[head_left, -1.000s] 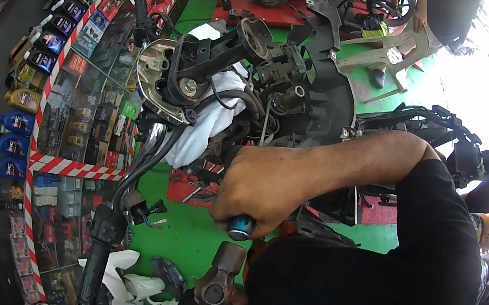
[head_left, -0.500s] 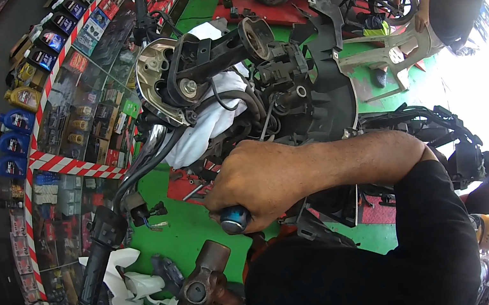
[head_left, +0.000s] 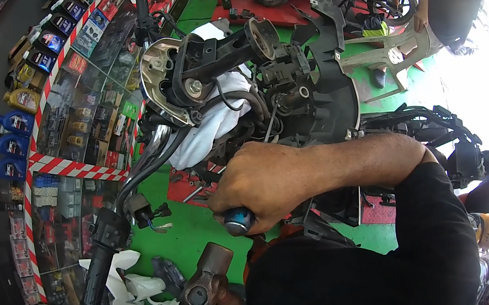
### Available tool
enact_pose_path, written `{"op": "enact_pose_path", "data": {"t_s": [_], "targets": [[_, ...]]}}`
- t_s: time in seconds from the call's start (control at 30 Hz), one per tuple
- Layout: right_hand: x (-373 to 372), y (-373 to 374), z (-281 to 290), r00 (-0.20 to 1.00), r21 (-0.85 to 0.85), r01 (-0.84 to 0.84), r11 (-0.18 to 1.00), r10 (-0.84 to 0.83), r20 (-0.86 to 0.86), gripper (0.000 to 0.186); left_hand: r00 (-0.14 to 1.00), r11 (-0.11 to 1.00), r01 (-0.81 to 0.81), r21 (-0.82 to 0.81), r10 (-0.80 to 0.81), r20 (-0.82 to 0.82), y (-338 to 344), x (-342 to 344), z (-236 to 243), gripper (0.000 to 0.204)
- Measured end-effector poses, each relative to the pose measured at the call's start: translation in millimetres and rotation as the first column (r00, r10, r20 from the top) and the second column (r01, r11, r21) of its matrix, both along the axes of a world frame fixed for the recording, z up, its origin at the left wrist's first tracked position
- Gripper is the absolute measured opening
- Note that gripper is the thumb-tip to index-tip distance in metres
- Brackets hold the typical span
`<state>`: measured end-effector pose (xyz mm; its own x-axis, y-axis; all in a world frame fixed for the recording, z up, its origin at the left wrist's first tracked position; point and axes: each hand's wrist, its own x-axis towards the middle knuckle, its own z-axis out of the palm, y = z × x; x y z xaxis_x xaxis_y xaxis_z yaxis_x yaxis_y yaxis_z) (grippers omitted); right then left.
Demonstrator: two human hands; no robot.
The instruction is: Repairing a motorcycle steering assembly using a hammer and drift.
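My right hand [head_left: 262, 182] is closed in a fist around a blue and black tool handle [head_left: 238, 220]. Only its rounded butt end shows, and the rest of the tool is hidden below the fist. Lower down, my left hand [head_left: 223, 303] grips a hammer by its handle just under the head. The worn brown hammer [head_left: 205, 285] has its head near the blue butt but apart from it. Beyond my right hand stands a stripped motorcycle front with a steering clamp [head_left: 195, 86], black cables and a white cloth [head_left: 209, 134] tucked among them.
A handlebar with a black grip [head_left: 99, 267] juts toward me at left. Past it runs a glass display case [head_left: 83, 153] edged in red-and-white tape, with bottles on top. White fairing pieces [head_left: 147, 304] lie below. A person [head_left: 455, 1] is by a beige plastic chair [head_left: 393, 53].
Both hands keep their grips. My right fist, the blue butt and the motorcycle front appear very slightly farther right in the view, and the hammer head a touch lower.
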<state>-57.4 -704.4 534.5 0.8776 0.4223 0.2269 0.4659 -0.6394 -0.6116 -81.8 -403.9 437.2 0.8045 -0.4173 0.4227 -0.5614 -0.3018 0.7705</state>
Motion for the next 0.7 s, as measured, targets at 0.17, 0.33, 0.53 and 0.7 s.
{"op": "enact_pose_path", "data": {"t_s": [0.17, 0.33, 0.53, 0.7], "targets": [[0, 1, -1, 1.0, -0.01, -0.005, 1.0, 0.004, -0.01, 0.024, 1.0, 0.997, 0.002, 0.076, -0.001, -0.017, 1, -3, -5, 0.048], [2, 1, -2, 1.0, -0.009, -0.005, 1.0, 0.005, 0.005, 0.022, 0.905, 0.903, 0.426, -0.05, -0.426, 0.022, 30, 26, 30, 0.037], [2, -1, -3, 1.0, 0.014, -0.022, 1.0, 0.022, -0.009, 0.023, 0.892, 0.922, 0.367, 0.126, -0.387, 0.234, 42, 31, 35, 0.028], [8, -15, 1, 0.999, -0.073, 0.049, 0.996, -0.048, 0.013, 0.023, 0.997, 0.958, 0.064, 0.28, -0.075, 0.028, 10, 5, 1, 0.036]]}}
